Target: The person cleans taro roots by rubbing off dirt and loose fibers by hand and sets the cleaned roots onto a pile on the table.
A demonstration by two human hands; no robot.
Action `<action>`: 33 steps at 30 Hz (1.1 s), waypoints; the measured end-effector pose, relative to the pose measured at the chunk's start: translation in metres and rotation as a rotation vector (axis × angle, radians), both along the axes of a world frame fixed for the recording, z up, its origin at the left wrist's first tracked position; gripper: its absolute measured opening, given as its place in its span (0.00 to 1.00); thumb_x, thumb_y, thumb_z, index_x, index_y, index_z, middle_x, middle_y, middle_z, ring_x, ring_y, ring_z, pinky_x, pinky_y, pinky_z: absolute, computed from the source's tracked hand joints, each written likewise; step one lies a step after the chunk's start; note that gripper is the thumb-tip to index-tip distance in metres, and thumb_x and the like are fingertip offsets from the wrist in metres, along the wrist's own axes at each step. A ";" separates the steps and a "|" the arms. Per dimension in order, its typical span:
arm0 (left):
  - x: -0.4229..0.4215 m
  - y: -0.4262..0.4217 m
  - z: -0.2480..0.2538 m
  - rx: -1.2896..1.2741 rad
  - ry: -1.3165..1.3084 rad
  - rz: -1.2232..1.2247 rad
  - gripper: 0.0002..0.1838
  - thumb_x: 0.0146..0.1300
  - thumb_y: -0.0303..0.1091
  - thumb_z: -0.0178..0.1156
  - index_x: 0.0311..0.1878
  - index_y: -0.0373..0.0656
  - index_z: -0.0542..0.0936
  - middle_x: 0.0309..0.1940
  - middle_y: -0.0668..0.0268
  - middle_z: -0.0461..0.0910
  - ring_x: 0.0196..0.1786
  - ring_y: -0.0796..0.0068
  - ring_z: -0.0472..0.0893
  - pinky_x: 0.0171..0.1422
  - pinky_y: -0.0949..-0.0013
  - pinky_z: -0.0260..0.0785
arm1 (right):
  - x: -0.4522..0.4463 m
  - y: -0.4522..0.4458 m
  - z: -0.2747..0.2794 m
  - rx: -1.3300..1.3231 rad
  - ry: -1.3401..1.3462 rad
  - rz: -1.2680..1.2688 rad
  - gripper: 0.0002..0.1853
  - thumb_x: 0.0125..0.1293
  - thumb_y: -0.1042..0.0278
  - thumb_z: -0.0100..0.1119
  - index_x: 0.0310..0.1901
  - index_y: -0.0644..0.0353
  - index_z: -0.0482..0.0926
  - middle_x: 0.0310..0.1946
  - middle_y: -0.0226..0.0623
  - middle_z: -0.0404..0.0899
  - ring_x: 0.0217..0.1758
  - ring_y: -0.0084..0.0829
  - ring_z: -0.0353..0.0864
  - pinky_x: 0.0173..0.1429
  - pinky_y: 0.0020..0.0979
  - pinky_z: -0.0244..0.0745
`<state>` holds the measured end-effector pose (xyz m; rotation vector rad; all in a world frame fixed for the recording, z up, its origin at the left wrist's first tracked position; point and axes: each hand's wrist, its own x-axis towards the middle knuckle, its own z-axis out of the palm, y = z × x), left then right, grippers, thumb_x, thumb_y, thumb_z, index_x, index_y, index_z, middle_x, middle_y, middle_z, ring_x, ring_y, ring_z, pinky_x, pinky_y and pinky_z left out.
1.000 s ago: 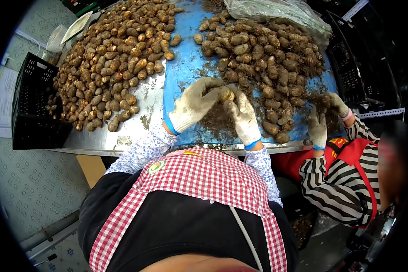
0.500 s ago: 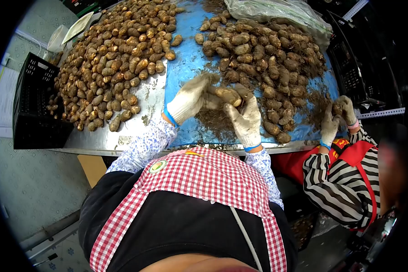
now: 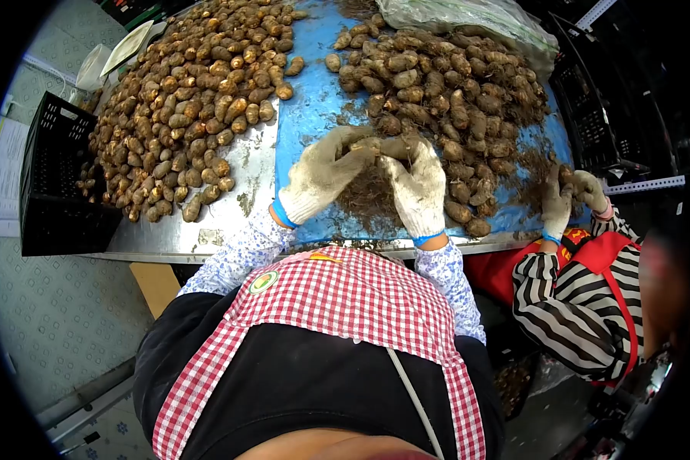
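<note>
My left hand (image 3: 326, 175), in a soiled white knitted glove, closes its fingers at one end of a taro (image 3: 373, 144). From the other side my right hand (image 3: 419, 184), gloved alike, is closed round it too. The fingers hide most of this taro. Beneath both hands lies a heap of dark root fibres and soil (image 3: 366, 196) on a blue sheet (image 3: 308, 115). Just beyond my right hand is a pile of hairy, soil-covered taros (image 3: 445, 92).
Cleaner-looking taros (image 3: 184, 100) are heaped on the metal table (image 3: 247, 165) at left, beside a black crate (image 3: 57, 180). A plastic bag (image 3: 475, 27) lies at the back. At right, a co-worker's gloved hands (image 3: 567, 195) work close to the table edge.
My hands have drawn together round the taro, which showed plainly between them before and is now mostly covered. My right-hand fingers have moved up over it.
</note>
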<state>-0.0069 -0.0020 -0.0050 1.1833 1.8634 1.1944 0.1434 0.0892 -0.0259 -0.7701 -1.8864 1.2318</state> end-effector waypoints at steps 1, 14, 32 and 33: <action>-0.002 0.001 -0.002 0.037 0.128 -0.014 0.25 0.72 0.40 0.58 0.62 0.29 0.71 0.47 0.54 0.81 0.38 0.73 0.83 0.40 0.72 0.79 | -0.003 0.003 -0.007 -0.079 0.050 0.013 0.07 0.66 0.72 0.62 0.44 0.64 0.81 0.39 0.41 0.83 0.40 0.31 0.83 0.45 0.32 0.79; 0.004 -0.009 -0.032 0.150 -0.573 -0.047 0.18 0.79 0.38 0.42 0.57 0.33 0.74 0.46 0.56 0.82 0.35 0.73 0.84 0.39 0.73 0.81 | 0.001 -0.003 -0.005 -0.052 -0.005 0.210 0.20 0.65 0.72 0.64 0.58 0.62 0.75 0.49 0.45 0.83 0.49 0.36 0.85 0.49 0.32 0.81; -0.031 0.034 -0.016 -0.316 0.769 -0.065 0.10 0.69 0.35 0.57 0.47 0.39 0.79 0.35 0.54 0.83 0.37 0.64 0.85 0.39 0.63 0.77 | -0.002 -0.022 -0.023 -0.035 -0.028 0.286 0.23 0.59 0.72 0.68 0.56 0.62 0.74 0.43 0.43 0.82 0.44 0.37 0.84 0.48 0.34 0.80; -0.030 0.032 -0.019 -0.224 0.714 -0.037 0.11 0.69 0.34 0.56 0.50 0.40 0.79 0.37 0.53 0.84 0.38 0.63 0.85 0.40 0.63 0.77 | 0.000 -0.024 -0.020 -0.272 0.072 0.292 0.23 0.60 0.73 0.67 0.57 0.63 0.74 0.45 0.43 0.83 0.46 0.35 0.84 0.50 0.32 0.80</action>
